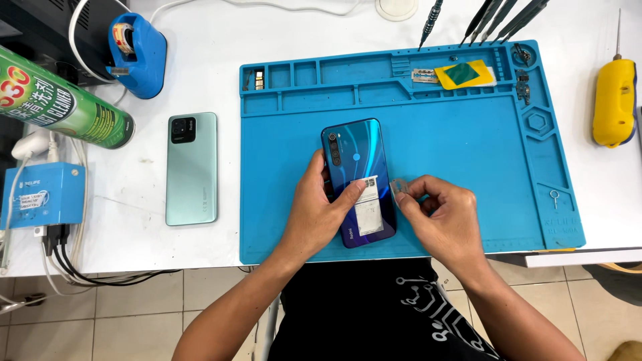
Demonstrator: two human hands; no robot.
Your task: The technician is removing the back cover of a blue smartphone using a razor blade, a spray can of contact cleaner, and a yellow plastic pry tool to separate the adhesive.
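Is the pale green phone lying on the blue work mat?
No, the pale green phone lies on the white table to the left of the blue mat, apart from it, while the dark blue phone sits on the mat.

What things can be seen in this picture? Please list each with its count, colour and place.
blue phone: 1, blue, face down on mat centre
repair mat: 1, blue, on table
green phone: 1, pale green, left of mat
spray can: 1, green, far left
tape dispenser: 1, blue, top left
yellow tool: 1, far right
small thin piece: 1, greyish, at phone's right edge
left hand: holds blue phone
right hand: pinches small thin piece
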